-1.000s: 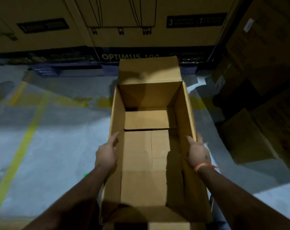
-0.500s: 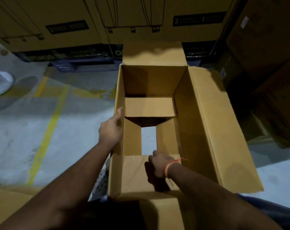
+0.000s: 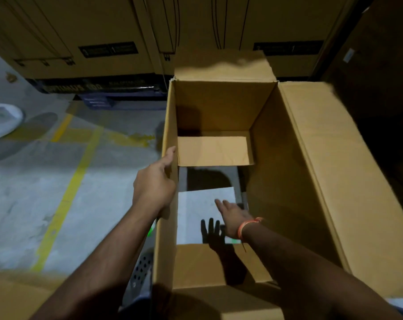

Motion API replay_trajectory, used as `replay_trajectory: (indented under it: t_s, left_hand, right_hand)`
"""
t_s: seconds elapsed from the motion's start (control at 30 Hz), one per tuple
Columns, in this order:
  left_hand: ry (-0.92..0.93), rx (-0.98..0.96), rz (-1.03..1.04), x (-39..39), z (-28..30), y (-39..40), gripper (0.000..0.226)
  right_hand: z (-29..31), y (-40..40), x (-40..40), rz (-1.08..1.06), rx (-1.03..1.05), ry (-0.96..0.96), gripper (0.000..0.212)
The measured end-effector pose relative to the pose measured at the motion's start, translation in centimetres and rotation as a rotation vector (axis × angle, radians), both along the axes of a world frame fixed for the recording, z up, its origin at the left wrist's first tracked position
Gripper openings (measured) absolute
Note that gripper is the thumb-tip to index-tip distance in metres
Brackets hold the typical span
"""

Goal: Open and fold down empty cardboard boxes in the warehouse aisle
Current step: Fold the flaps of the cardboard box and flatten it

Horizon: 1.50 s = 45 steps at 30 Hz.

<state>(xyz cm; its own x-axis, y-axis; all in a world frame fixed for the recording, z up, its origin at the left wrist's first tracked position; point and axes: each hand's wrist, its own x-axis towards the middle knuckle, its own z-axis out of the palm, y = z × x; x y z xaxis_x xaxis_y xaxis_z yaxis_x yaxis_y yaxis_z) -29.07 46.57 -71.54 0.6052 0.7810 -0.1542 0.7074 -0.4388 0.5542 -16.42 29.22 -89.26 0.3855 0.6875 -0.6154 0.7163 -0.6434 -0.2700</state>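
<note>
A tall empty cardboard box (image 3: 286, 172) stands open in front of me, its top flaps spread out to the far side and the right. My left hand (image 3: 153, 185) grips the top edge of its left wall, thumb outside. My right hand (image 3: 231, 214), with an orange band at the wrist, reaches down inside the box with fingers straight and spread. The bottom is open in the middle: the grey floor (image 3: 202, 215) shows between a far bottom flap (image 3: 213, 151) and a near bottom flap (image 3: 209, 264).
Large printed cartons (image 3: 117, 35) line the far side of the aisle. More dark boxes (image 3: 380, 65) stand at the right. A yellow floor line (image 3: 66, 197) runs along the left, a white object (image 3: 1, 121) lies at far left, and flat cardboard (image 3: 15, 296) sits bottom left.
The two long bottom flaps have swung out of sight, so the floor shows through a wider gap. My right hand went from a curled fist to spread fingers lower in the box.
</note>
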Motion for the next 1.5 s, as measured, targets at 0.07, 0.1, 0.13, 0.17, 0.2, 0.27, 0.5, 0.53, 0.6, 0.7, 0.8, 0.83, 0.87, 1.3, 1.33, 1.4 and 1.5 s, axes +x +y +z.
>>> replay_trajectory:
  t_s: [0.07, 0.1, 0.13, 0.17, 0.2, 0.27, 0.5, 0.53, 0.6, 0.7, 0.8, 0.83, 0.87, 1.3, 1.33, 1.4, 1.5]
  left_hand:
    - [-0.013, -0.002, 0.001, 0.1, 0.7, 0.1, 0.085]
    - [-0.016, -0.006, 0.007, 0.2, 1.2, 0.2, 0.086]
    - [-0.018, -0.011, 0.012, 0.3, 1.7, 0.2, 0.087]
    - [-0.02, -0.012, 0.015, 0.5, 2.3, 0.2, 0.087]
    - [-0.021, -0.004, 0.014, 0.6, 2.9, 0.2, 0.087]
    - [-0.023, 0.034, -0.006, 0.6, 4.1, 0.2, 0.087]
    - [-0.044, 0.092, -0.056, 1.4, 4.7, 0.8, 0.09]
    - [-0.04, 0.091, -0.038, 1.9, 4.2, 1.0, 0.089]
    - [-0.037, 0.083, -0.015, 3.1, 2.6, 1.4, 0.088]
    - [-0.047, 0.063, 0.005, 5.0, -0.1, 2.4, 0.086]
    - [-0.083, 0.045, 0.035, 6.0, -1.9, 3.5, 0.078]
    - [-0.087, 0.038, 0.039, 6.0, -2.3, 3.7, 0.075]
    - [-0.085, 0.022, 0.038, 5.8, -2.8, 3.8, 0.074]
    - [0.147, -0.188, -0.024, -4.8, -1.7, -6.5, 0.092]
    - [0.152, -0.195, -0.009, -5.9, -1.5, -7.4, 0.09]
    - [0.169, -0.196, 0.018, -8.0, -0.9, -9.0, 0.09]
    - [0.198, -0.214, 0.146, -11.2, -0.7, -10.0, 0.091]
  right_hand:
    - [0.7, 1.8, 1.9, -0.104, 0.129, -0.113, 0.102]
    - [1.0, 2.7, 2.7, -0.145, 0.186, -0.167, 0.104]
    - [1.4, 3.5, 3.6, -0.161, 0.246, -0.244, 0.105]
    - [1.6, 4.4, 4.5, -0.153, 0.305, -0.339, 0.104]
    - [2.1, 5.2, 5.4, -0.14, 0.356, -0.415, 0.104]
    - [2.2, 6.8, 7.4, -0.141, 0.362, -0.447, 0.109]
    - [1.9, 7.8, 11.4, -0.032, -0.241, 0.112, 0.068]
    - [1.8, 7.4, 11.1, -0.028, -0.17, 0.057, 0.066]
    - [1.8, 6.1, 10.2, -0.082, -0.046, 0.014, 0.063]
    - [2.3, 2.9, 8.6, -0.12, -0.002, 0.053, 0.063]
    - [4.4, -0.5, 7.4, -0.11, 0.075, 0.051, 0.063]
    - [5.5, -1.7, 7.1, -0.104, 0.104, 0.042, 0.063]
    - [7.0, -2.8, 6.8, -0.1, 0.131, 0.032, 0.062]
    - [19.5, -16.8, 3.0, -0.324, 0.477, -0.219, 0.047]
    - [19.6, -17.6, 2.5, -0.376, 0.483, -0.203, 0.048]
    - [19.4, -19.1, 1.7, -0.448, 0.479, -0.196, 0.049]
    - [18.9, -21.7, 1.2, -0.547, 0.434, -0.248, 0.056]
